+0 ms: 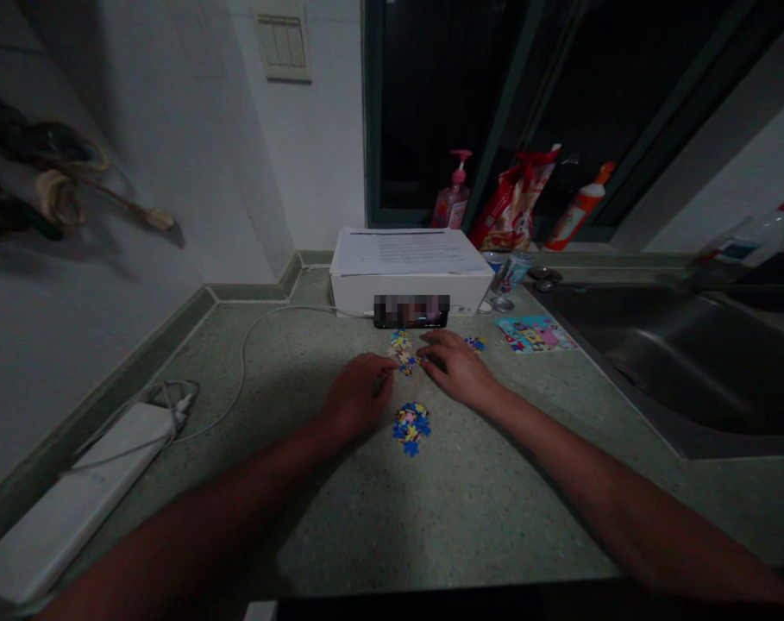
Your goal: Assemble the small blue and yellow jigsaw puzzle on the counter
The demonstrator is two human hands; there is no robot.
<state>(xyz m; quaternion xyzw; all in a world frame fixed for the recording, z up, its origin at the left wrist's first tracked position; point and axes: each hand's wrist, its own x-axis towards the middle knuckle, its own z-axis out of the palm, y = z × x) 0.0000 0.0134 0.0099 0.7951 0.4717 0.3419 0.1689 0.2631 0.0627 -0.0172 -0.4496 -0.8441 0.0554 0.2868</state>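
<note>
Small colourful jigsaw pieces point(401, 349) lie in a loose group between my two hands on the speckled counter. My left hand point(359, 392) rests at the left of this group, its index fingertip at the edge of the pieces and the thumb bent apart from it. From the right, my right hand point(460, 369) reaches in with fingers spread, their tips beside the same pieces; I see nothing gripped. Nearer to me is a second heap of jigsaw pieces point(411, 425), mostly blue and yellow. A few blue pieces point(475, 344) lie just beyond my right hand.
A phone point(410, 317) leans against a white box point(398, 289), its cable running left to a white power strip point(87, 492). A colourful picture card point(536, 335) lies right, before the sink point(702, 362). Cans point(513, 274), a pump bottle point(453, 198) and a red bag point(514, 203) stand behind.
</note>
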